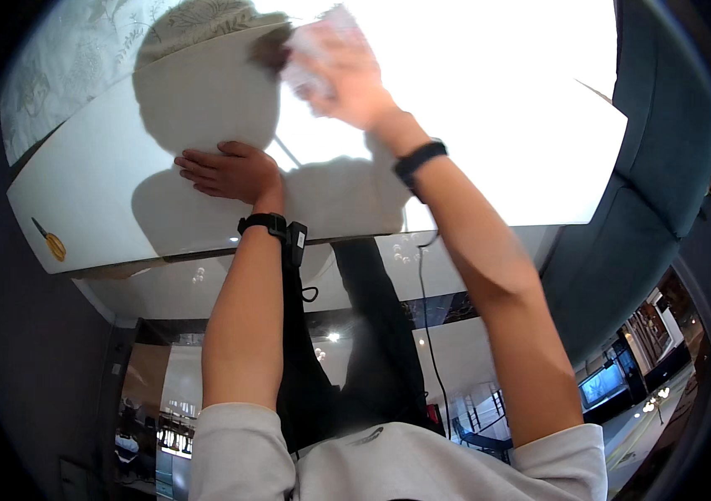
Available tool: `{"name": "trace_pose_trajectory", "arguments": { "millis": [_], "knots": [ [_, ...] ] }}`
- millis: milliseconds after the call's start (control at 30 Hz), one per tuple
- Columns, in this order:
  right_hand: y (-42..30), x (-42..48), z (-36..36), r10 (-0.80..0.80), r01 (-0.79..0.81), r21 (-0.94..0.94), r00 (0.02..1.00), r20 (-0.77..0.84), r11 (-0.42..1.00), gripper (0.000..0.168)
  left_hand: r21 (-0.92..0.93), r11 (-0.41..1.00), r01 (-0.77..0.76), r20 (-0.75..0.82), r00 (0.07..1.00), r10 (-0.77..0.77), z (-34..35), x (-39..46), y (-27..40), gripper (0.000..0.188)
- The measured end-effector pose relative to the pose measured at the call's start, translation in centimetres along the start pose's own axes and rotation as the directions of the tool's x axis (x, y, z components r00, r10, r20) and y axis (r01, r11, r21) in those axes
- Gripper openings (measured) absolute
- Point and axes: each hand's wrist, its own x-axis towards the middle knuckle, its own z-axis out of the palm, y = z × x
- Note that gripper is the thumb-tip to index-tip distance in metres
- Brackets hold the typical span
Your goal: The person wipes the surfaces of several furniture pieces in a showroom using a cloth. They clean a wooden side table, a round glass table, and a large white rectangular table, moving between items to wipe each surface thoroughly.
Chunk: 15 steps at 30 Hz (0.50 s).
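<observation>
My right hand (355, 87) is at the far part of a white tabletop (102, 181), holding a pale, crumpled cloth (312, 62) that is blurred. The cloth seems to touch the surface, with a dark shadow beside it. My left hand (230, 172) lies palm down on the tabletop near its front edge, fingers pointing left, with nothing seen in it. Both wrists wear black bands, and the left one carries a small black box (297, 241). Scissors with yellow handles (55, 246) lie at the tabletop's left corner.
Patterned, light fabric (74, 75) lies beyond the tabletop at the upper left. A dark teal upholstered seat (618, 250) stands along the right side. A thin black cable (424, 300) hangs below my right arm. The floor (230, 294) is glossy and reflective.
</observation>
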Motion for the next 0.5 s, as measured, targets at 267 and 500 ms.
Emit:
{"name": "trace_pose_trajectory", "arguments": {
  "millis": [267, 500],
  "knots": [
    [15.8, -18.7, -13.0, 0.686, -0.741, -0.122, 0.661, -0.304, 0.66, 0.069, 0.037, 0.998, 0.048, 0.056, 0.997, -0.05, -0.2, -0.4, 0.9, 0.069],
    [9.5, -21.3, -8.6, 0.845, -0.921, -0.061, 0.378, -0.378, 0.384, 0.071, 0.058, 0.995, 0.079, 0.047, 0.996, -0.082, 0.2, -0.4, 1.1, 0.07]
  ]
}}
